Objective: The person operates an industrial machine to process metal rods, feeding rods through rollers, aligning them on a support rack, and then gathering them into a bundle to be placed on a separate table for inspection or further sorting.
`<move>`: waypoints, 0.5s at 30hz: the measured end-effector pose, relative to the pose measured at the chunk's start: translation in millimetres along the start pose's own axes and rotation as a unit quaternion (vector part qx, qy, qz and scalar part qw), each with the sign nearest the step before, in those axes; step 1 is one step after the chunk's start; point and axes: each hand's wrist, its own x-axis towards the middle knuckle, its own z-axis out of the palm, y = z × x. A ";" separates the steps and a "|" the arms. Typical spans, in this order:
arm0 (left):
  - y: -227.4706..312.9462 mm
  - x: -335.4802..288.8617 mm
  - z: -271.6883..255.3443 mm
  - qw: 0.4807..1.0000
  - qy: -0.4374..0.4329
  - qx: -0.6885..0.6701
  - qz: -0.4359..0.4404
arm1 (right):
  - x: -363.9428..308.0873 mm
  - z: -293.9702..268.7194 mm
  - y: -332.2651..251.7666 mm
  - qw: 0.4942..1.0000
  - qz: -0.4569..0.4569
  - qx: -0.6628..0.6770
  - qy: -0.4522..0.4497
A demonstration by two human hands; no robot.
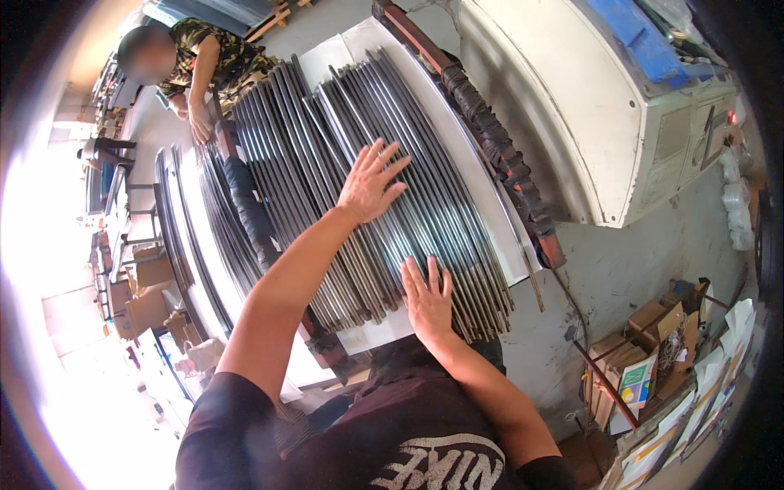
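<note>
A broad row of long, thin, shiny metal rods (282, 155) lies side by side on a white-covered table. My left hand (371, 184) rests palm down on the middle of the row, fingers spread, gripping nothing. Closer to my body, my right hand (428, 300) lies flat over the near ends of the rods with its fingers stretched out and apart. Many near tips look threaded or ribbed. One rod (535, 282) lies apart on the right, along the edge of the white sheet (513, 260).
A red rail wrapped in black (490, 135) borders the right side; another wrapped rail (249, 208) stands left, with more dark rods (220, 212) beyond. A person in camouflage (216, 61) reaches in at the far left. A cream machine (572, 106) and cardboard boxes (653, 343) stand right.
</note>
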 end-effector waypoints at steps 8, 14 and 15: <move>24.9 -25.2 0.3 0.986 0.014 -0.026 -0.164 | -30.3 -60.5 24.7 0.990 -0.074 0.114 -0.041; 87.2 -90.9 20.3 0.924 0.221 -0.162 -0.266 | -69.9 -85.7 115.6 0.972 0.058 0.150 0.170; 107.4 -106.6 24.9 0.917 0.222 -0.185 -0.277 | -76.0 -86.8 132.7 0.971 0.086 0.127 0.182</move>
